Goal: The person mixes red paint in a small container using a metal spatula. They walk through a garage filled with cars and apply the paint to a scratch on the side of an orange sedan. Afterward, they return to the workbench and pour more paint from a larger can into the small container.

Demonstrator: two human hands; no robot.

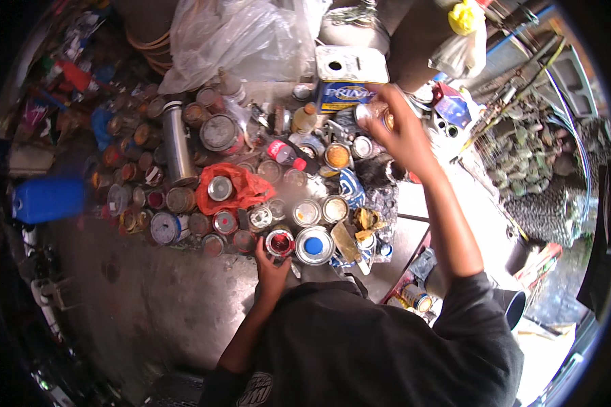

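Observation:
Near my body, my left hand (273,273) is closed around the lower side of a small open paint can (280,242) with red inside. Beside that can, on its right, stands a larger pale tin (314,245) with a blue round cap on top. My right hand (402,132) is raised at the far right, beside a white and blue rectangular can (352,80). Its fingers are blurred, with thumb and fingers curved around a small can or jar (365,115); whether they touch it I cannot tell.
Many used paint tins crowd the surface, among them a red plastic bag (241,186), a tall metal cylinder (178,142) and a bottle with a red label (285,153). Clear plastic sheeting (237,41) lies behind. A blue container (47,200) stands at the left.

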